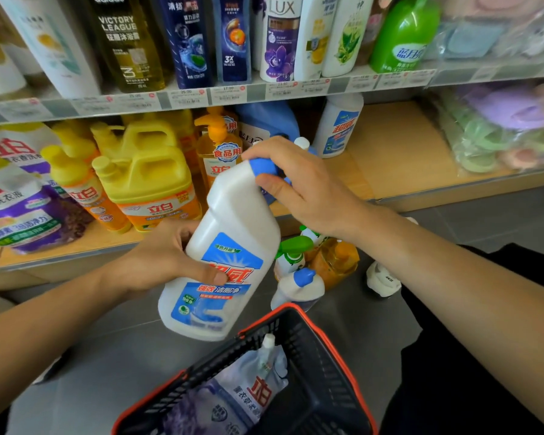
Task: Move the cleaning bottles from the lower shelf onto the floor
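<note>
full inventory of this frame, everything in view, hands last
held toilet cleaner bottle: 1, white, blue cap, mid-air before lower shelf
second toilet cleaner bottle: 1, white, blue cap, floor by basket
spray bottle: 1, green trigger, floor
orange bottle: 1, orange, floor
dish soap jugs: several, yellow, lower shelf
pump bottle: 1, orange, lower shelf
blue detergent bottle: 1, blue, lower shelf, back
shelf toilet cleaner bottle: 1, white, lower shelf, back
refill pouches: several, purple-white, lower shelf left
shampoo bottles: row, mixed, upper shelf
basket: 1, black, orange rim, floor
pouch: 1, white-purple, in basket
left hand: 1, grips held bottle's body
right hand: 1, grips its capped neck
</note>
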